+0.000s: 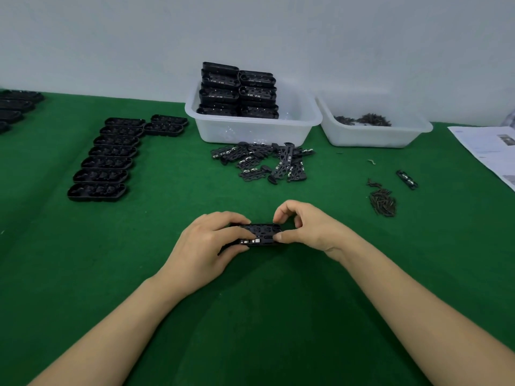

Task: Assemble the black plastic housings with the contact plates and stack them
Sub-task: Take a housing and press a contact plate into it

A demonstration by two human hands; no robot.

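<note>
Head view, single frame.

1. Black housing [260,234]: held low over the green bench [250,316], near centre, between both hands. Small silvery contacts show along its near edge.
2. Left hand [207,246]: fingers curled round the housing's left end, fingertips lying over its top and near edge.
3. Right hand [303,227]: thumb and forefinger clamped on the housing's right end; remaining fingers bent above it.
4. Row of housings [107,158]: seven laid side by side in a slanting line at left on the bench, open side up; two more housings [166,125] lie just beside the far end of the row.
5. Further dark housings [15,107]: at the far left edge, partly cut off.
6. White tub [250,129]: at the back centre, with stacked housings [238,90] rising above its rim.
7. Second white tub [373,132]: to its right, touching or nearly so; small dark parts inside, too small to identify.
8. Loose contact plates [264,161]: a scattered heap just in front of the first tub.
9. Single contact plate [407,179]: apart, at right.
10. Pile of small dark screws [383,201]: near that single plate.
11. Printed paper sheet [490,151]: at the right edge.
</note>
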